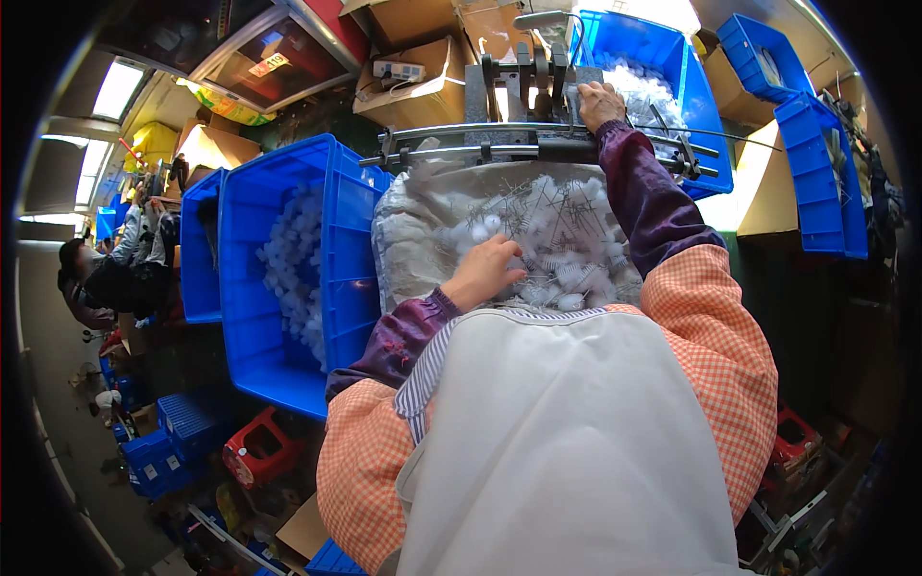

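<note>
In front of me a pale cloth-lined tray (408, 223) holds a heap of small white plastic pieces (576, 274) with many thin metal pins (567, 206) strewn over them. My left hand (485, 271) rests on the left part of the heap, its fingers curled inward; whatever they pinch is hidden. Beyond the tray stands a bench machine (531, 82) of dark metal, with steel rods (480, 149) running crosswise. At its right side my right hand (600, 104) is closed, knuckles up, around a part that the hand itself covers.
A deep blue crate (274, 360) with white pieces stands left of the tray. Another blue crate (706, 106) of white pieces is at the far right. Cardboard boxes (437, 91) sit behind the machine. A red stool (259, 449) is at lower left; another person (125, 269) works farther left.
</note>
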`<state>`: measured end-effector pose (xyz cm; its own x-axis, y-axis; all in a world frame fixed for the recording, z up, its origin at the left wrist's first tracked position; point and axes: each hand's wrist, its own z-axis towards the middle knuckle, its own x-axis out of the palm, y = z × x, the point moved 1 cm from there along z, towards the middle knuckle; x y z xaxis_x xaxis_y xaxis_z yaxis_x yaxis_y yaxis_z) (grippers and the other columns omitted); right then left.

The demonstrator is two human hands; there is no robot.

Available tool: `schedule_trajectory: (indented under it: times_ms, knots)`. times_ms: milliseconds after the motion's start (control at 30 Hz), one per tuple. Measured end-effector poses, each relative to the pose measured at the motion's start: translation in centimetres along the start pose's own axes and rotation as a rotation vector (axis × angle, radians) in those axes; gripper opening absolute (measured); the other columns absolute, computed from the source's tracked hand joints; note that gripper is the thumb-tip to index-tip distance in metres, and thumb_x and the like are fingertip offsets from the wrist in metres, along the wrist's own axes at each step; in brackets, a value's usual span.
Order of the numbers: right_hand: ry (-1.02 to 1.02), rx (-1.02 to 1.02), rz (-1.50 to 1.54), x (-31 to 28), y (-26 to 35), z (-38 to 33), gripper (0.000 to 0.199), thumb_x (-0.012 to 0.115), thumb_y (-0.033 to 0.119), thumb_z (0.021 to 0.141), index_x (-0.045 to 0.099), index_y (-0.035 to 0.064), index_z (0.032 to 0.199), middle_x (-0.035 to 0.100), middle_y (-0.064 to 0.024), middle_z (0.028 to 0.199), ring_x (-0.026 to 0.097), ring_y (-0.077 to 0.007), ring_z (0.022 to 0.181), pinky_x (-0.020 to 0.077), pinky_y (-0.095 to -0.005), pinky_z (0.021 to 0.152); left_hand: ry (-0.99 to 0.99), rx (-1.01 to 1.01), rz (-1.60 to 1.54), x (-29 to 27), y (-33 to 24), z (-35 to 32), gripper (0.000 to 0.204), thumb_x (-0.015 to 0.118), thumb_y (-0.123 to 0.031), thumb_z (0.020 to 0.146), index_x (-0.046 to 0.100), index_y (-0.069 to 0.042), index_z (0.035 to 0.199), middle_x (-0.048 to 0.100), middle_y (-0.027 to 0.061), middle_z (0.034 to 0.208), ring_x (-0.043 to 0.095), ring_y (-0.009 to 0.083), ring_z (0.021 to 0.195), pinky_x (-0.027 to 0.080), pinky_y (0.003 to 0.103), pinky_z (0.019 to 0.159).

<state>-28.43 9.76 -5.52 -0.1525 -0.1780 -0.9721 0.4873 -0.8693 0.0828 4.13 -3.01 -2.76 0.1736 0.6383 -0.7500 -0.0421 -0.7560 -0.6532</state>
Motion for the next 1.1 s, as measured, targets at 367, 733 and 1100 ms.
schedule_trajectory:
  times_ms: [367,733,1100]
  knots:
    - [0.087,0.064,0.032,0.6,-0.8,1.1,0.026,0.047,0.031,0.085,0.061,0.0221,0.105,0.057,0.0012,0.111,0.046,-0.0229,0.109,0.0286,-0.0434,0.094,0.088,0.091,-0.136,0.3,0.1,0.1,0.025,0.053,0.001,0.071,0.058,-0.004,0.095,0.053,0.0145,0.100,0.055,0.0314,0.090,0.044,0.036,0.077]
    - [0.027,0.140,0.000,-1.5,-0.7,-1.6,0.034,0.052,0.035,0.079,0.062,0.0146,0.103,0.051,-0.0060,0.113,0.038,-0.0263,0.113,0.0235,-0.0444,0.096,-0.028,0.038,-0.318,-0.3,-0.5,0.5,0.025,0.050,0.008,0.070,0.062,-0.004,0.089,0.056,0.0096,0.084,0.055,0.0205,0.069,0.045,0.028,0.063]
    - [0.008,0.112,-0.019,0.1,5.7,-0.7,0.032,0.050,0.029,0.080,0.059,0.0126,0.105,0.053,-0.0096,0.108,0.039,-0.0271,0.113,0.0236,-0.0450,0.095,-0.233,-0.006,-0.264,-1.8,-0.9,0.5,0.015,0.061,-0.004,0.075,0.059,-0.002,0.090,0.052,0.0081,0.081,0.054,0.0183,0.066,0.044,0.028,0.059]
